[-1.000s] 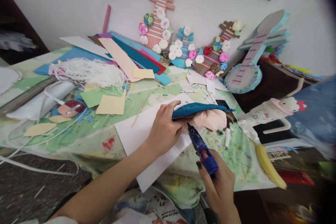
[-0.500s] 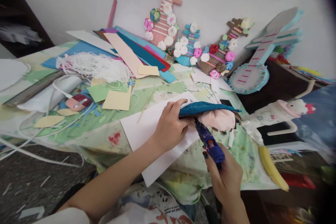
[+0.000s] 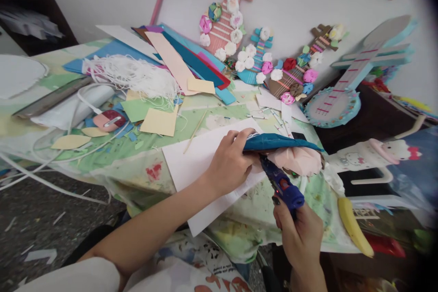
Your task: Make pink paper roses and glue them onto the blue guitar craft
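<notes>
My left hand [image 3: 231,162] grips the left end of a flat blue craft piece [image 3: 280,142], seen nearly edge-on above the table. A large pale pink paper flower [image 3: 297,160] shows on its near side. In my right hand [image 3: 299,228] is a dark blue glue gun [image 3: 282,187], a small red light glowing on it. Its nozzle points up and left, reaching the underside of the craft piece beside the flower; whether the tip touches is hidden. Beneath lies a white paper sheet [image 3: 191,169] with a thin wooden stick [image 3: 195,132] on it.
Paper-flowered guitar crafts [image 3: 224,27] lean on the wall. White string [image 3: 133,77], coloured sheets [image 3: 201,70] and a pink-and-red device with a cable [image 3: 109,121] lie left. A banana [image 3: 354,228] sits at the right table edge, near a white tumbler [image 3: 359,155].
The view has shifted, so most things sit a little differently in frame. Both hands keep their holds, and the craft piece is tilted slightly, with more of the pink flower's underside showing.
</notes>
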`<action>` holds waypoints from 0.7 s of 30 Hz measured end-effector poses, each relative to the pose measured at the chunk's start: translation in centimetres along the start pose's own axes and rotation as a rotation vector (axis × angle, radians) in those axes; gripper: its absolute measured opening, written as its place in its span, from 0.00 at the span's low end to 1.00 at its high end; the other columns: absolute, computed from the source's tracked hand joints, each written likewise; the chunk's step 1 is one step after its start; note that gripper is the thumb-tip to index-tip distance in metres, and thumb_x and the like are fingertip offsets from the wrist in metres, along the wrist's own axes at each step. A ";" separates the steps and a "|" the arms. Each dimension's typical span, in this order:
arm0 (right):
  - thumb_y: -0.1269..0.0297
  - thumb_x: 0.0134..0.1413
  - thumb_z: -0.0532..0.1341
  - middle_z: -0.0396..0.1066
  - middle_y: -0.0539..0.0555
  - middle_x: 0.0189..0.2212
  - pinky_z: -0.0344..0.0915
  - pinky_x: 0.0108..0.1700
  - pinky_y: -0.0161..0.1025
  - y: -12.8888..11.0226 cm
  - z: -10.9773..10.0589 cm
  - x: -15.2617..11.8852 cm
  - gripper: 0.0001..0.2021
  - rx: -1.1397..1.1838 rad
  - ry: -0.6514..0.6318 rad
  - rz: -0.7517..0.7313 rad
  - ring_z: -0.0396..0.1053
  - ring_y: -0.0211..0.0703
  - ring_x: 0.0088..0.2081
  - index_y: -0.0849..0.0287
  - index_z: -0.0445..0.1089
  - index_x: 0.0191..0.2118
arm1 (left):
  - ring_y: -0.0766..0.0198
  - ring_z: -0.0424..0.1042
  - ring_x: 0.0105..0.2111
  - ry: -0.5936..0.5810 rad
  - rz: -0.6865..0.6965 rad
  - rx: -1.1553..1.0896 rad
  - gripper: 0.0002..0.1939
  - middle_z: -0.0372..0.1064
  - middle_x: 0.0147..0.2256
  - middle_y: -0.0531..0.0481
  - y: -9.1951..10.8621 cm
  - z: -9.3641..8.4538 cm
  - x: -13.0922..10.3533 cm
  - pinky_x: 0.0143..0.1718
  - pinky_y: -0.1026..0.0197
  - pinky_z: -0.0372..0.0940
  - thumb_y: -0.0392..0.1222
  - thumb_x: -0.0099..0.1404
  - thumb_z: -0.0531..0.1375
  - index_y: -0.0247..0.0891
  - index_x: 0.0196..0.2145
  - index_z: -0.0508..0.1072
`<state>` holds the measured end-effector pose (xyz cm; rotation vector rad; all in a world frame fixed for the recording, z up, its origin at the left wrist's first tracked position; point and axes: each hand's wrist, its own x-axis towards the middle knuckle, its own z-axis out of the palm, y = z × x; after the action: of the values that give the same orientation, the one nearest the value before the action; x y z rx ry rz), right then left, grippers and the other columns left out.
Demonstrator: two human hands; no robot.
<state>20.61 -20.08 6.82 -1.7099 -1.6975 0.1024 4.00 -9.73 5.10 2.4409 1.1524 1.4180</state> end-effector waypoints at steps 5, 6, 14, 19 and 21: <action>0.55 0.54 0.57 0.68 0.52 0.20 0.59 0.23 0.33 0.0 0.0 0.1 0.14 0.015 0.001 0.002 0.65 0.39 0.24 0.60 0.71 0.38 | 0.51 0.55 0.49 -0.006 -0.016 -0.010 0.11 0.52 0.56 0.43 -0.1 0.1 -0.1 0.48 0.47 0.60 0.34 0.60 0.53 0.37 0.30 0.76; 0.55 0.54 0.57 0.67 0.51 0.19 0.58 0.23 0.33 -0.1 -0.1 0.1 0.14 0.011 0.002 0.004 0.64 0.39 0.23 0.60 0.71 0.38 | 0.51 0.55 0.49 -0.006 -0.017 -0.010 0.11 0.52 0.56 0.44 -0.1 0.1 -0.1 0.48 0.47 0.60 0.33 0.60 0.53 0.37 0.30 0.76; 0.54 0.54 0.57 0.65 0.50 0.18 0.57 0.21 0.33 -0.3 -0.1 0.1 0.14 -0.001 0.007 0.028 0.63 0.38 0.21 0.60 0.72 0.37 | 0.51 0.55 0.50 0.003 -0.012 -0.010 0.11 0.52 0.56 0.43 -0.1 0.1 0.0 0.49 0.47 0.59 0.34 0.60 0.54 0.37 0.31 0.76; 0.55 0.53 0.58 0.68 0.52 0.20 0.58 0.21 0.33 -0.1 0.0 0.1 0.14 0.009 0.036 0.005 0.66 0.40 0.24 0.60 0.72 0.38 | 0.51 0.55 0.49 0.001 -0.014 -0.013 0.11 0.52 0.56 0.43 -0.1 0.1 0.0 0.49 0.47 0.59 0.34 0.61 0.53 0.36 0.31 0.76; 0.54 0.53 0.58 0.69 0.53 0.20 0.58 0.20 0.33 0.1 0.0 0.0 0.15 0.008 0.051 -0.005 0.67 0.41 0.24 0.60 0.72 0.38 | 0.51 0.55 0.49 0.003 -0.013 -0.012 0.11 0.52 0.56 0.43 -0.1 0.1 0.0 0.49 0.48 0.59 0.34 0.61 0.53 0.37 0.31 0.76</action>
<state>20.65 -20.03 6.76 -1.6884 -1.6619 0.0631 4.01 -9.63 5.07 2.4199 1.1549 1.4209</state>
